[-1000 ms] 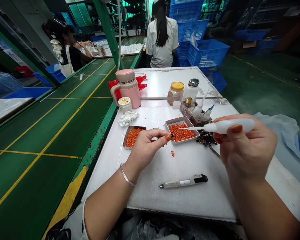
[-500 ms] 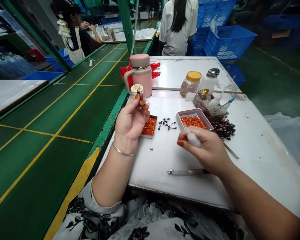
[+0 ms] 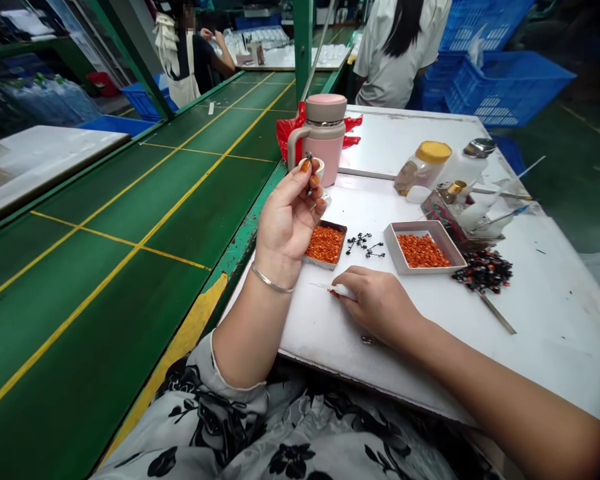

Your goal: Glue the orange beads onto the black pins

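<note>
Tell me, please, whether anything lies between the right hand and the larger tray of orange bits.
Nothing visible does: only white tabletop separates the right hand, holding a white bottle, from the larger tray of orange bits. The small black pieces lie further left, beside the smaller tray.

Your left hand [image 3: 287, 220]: the dark piece [image 3: 309, 157] is too small to tell.
Your right hand [image 3: 377, 307]: covers most of white squeeze bottle [image 3: 344, 291].
Co-worker [image 3: 395, 60]: head is cut off.
</note>
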### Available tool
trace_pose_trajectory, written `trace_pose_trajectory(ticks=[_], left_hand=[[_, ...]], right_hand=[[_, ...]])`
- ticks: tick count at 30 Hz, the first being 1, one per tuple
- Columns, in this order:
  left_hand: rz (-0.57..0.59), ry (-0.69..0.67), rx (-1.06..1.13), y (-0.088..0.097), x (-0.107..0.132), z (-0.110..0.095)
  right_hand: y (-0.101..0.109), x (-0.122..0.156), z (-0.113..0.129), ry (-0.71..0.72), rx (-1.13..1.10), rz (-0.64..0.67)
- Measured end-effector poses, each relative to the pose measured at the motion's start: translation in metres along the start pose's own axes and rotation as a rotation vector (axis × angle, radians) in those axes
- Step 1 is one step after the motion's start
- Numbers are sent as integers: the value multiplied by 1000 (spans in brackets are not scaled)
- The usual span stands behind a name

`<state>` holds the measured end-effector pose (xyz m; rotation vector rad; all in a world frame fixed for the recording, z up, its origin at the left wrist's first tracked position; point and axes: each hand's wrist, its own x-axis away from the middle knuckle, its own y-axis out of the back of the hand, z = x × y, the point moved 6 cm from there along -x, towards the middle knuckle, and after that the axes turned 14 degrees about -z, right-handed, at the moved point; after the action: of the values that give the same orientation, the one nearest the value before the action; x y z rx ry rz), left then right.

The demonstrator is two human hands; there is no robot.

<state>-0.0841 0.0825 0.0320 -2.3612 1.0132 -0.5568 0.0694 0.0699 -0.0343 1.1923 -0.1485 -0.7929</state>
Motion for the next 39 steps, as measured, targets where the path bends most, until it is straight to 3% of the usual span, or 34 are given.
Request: trace_pose_trajectory(ticks=[8,12,16,21,30,34,39], left_hand=[[-5,-20,-41,1,-1,0],[18,-53,-64,0,-2,4],[131,-48,-76,-8,2,11],[199,-41,-118,-13,6,15],[172,-91,-127,-9,1,8],[163,-121,-164,-10,4,8],[231,-172,-346,-18,13,19]], right_hand=[[-7,3,3,146,41,63],[1,-2,-6,54,-131,-25],[10,-4,-16,-43,-245,-39],[7,-1,-19,-55,-91,78],[-2,7,-9,-24,91,98],[8,6,-16,-127,-210,-29],[35,4,-42,-452,-735,-168]])
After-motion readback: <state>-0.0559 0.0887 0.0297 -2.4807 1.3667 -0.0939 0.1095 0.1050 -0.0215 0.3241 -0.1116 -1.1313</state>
